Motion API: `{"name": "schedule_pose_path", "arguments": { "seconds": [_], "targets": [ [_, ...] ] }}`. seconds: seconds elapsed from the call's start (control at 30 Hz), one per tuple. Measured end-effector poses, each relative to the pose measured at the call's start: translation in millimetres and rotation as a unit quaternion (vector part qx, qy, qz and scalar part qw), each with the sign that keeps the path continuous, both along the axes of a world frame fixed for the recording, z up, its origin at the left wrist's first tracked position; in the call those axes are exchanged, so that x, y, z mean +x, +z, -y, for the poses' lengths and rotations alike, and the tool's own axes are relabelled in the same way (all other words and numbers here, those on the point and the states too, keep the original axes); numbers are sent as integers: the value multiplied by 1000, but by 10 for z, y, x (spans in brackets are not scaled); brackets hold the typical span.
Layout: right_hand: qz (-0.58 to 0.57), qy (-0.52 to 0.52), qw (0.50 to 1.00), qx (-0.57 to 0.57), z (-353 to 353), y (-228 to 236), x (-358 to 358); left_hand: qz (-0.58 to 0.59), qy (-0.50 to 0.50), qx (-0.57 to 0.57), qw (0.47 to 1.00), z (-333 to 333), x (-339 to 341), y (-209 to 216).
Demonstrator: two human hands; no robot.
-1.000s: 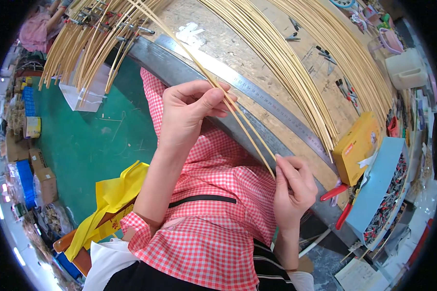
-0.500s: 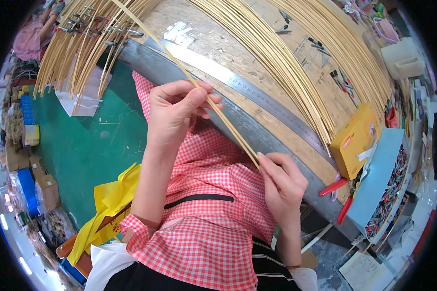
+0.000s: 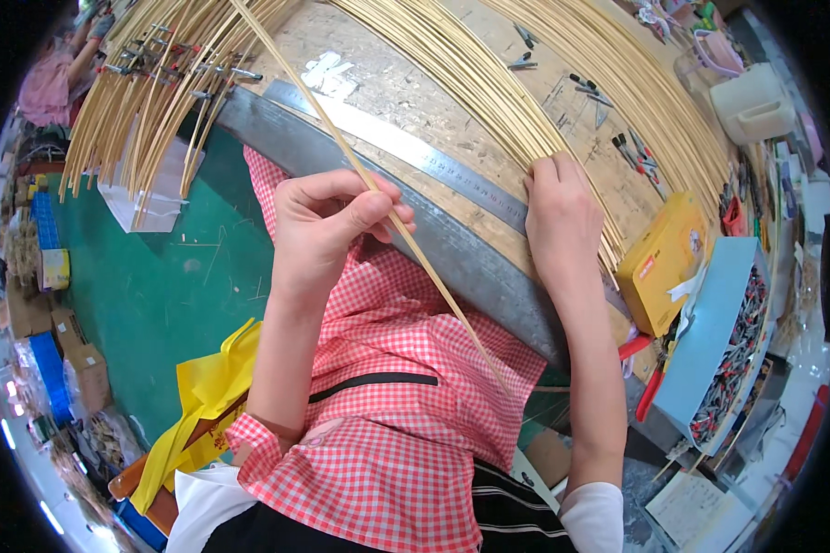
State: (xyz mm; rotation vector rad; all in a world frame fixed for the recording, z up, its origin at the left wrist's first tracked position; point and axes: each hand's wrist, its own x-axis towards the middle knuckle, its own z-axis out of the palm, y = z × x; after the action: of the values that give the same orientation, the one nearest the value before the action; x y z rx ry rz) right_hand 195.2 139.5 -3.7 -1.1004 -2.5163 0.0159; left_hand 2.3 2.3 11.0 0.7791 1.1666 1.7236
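Observation:
A long, thin bamboo strip (image 3: 426, 261) slants from the upper left down toward my checked apron. Around its middle, the thumb and fingers of my left hand (image 3: 323, 226) are pinched. The strip's lower end hangs free above the apron. My right hand (image 3: 564, 226) reaches over the bench's near edge, its fingers bent and pressed together at the side of a row of bamboo strips (image 3: 475, 97). Its fingertips are hidden, so what they grip cannot be seen. Left of it, a steel ruler (image 3: 415, 152) lies along the bench, partly covered at its right end by that hand.
A grey metal bar (image 3: 498, 286) edges the bench. Clamped strips (image 3: 157, 111) overhang at the left; another row (image 3: 618, 83) lies right, with loose clips (image 3: 586, 89) between. Right stand a yellow box (image 3: 659, 267), a blue box (image 3: 705, 346) of clips, red-handled pliers (image 3: 650, 392) and a white jug (image 3: 752, 103).
My right hand has left the lower end of the strip and moved up and away to the row on the bench. My left hand keeps its pinch, slightly lower.

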Motion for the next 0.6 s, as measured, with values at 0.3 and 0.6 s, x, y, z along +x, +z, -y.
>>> {"name": "schedule_pose_path", "arguments": {
  "seconds": [0.3, 0.6],
  "targets": [
    [3, -30, 999, -40, 95, 146, 24, -21, 8, -7, 1000, 2, -36, -7],
    [-205, -134, 916, -318, 579, 493, 665, -17, 4, -13, 1000, -17, -12, -35]
  ]
}}
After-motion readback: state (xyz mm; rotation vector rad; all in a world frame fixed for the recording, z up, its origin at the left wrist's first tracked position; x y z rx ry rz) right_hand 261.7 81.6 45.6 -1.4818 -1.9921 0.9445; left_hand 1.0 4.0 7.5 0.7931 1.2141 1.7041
